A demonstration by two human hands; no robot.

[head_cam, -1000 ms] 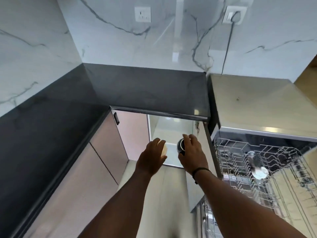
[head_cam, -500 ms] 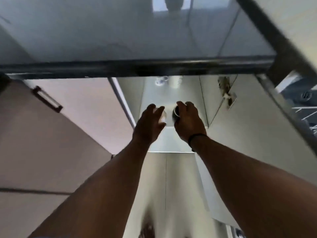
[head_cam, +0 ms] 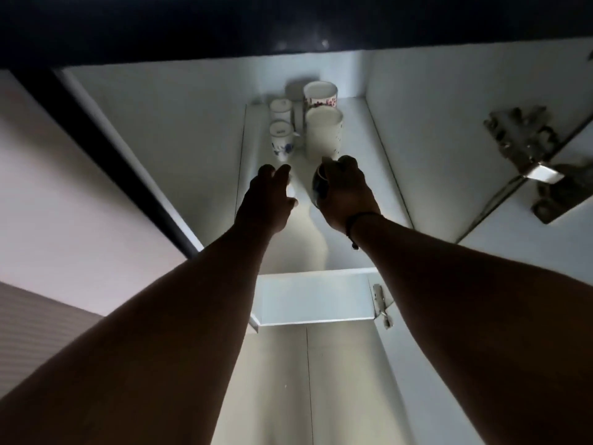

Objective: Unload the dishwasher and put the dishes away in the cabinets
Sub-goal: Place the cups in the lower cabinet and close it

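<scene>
I see both arms reaching up into an open white cabinet (head_cam: 199, 130), viewed from below in dim light. My right hand (head_cam: 345, 195) is curled round a dark cup (head_cam: 319, 184); its fingers wrap the far side and the cup's rim points left, toward the other hand. My left hand (head_cam: 266, 200) has its fingers curled round a small pale cup (head_cam: 291, 191), of which only a sliver shows past the fingertips, so I cannot tell its shape or pattern. The two hands are side by side, near each other but apart, both above the near part of the shelf (head_cam: 359, 149). A dark band (head_cam: 361, 220) sits on the right wrist. Farther back on the shelf stand four cups: a small white cup with a blue motif (head_cam: 280, 139), another small white cup (head_cam: 280, 110) behind it, a tall plain white cup (head_cam: 323, 133) to their right, and a white cup with red markings (head_cam: 320, 94) at the far end. The tall cup stands just beyond the right hand's fingertips. A metal hinge (head_cam: 526, 149) is fixed to the inside right wall, where the open door (head_cam: 571, 271) attaches.
</scene>
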